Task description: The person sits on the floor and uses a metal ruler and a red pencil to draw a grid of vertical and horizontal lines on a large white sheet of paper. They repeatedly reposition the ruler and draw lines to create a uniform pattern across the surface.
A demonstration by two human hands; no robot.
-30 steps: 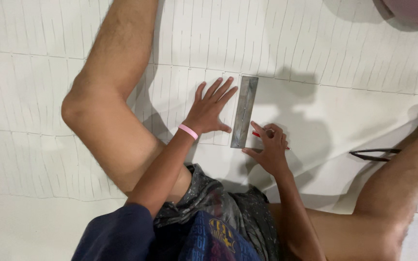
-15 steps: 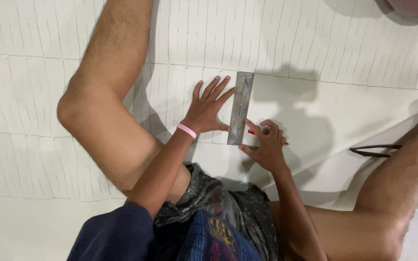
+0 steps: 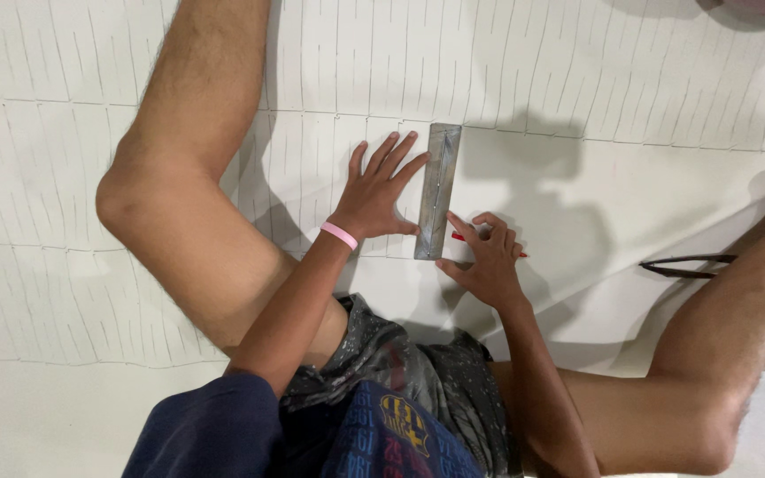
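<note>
Metal ruler [image 3: 436, 190] under left hand [image 3: 377, 191]

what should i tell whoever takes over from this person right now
Left hand: flat, fingers spread, pressing on the metal ruler and the white sheet.
Right hand: gripping a red pencil, tip at the ruler's lower right edge.
Done: the sheet left of the ruler is filled with rows of short ruled lines.
Left: the part right of the ruler is blank. A dark pair of scissors lies on the sheet by the right leg.
</note>
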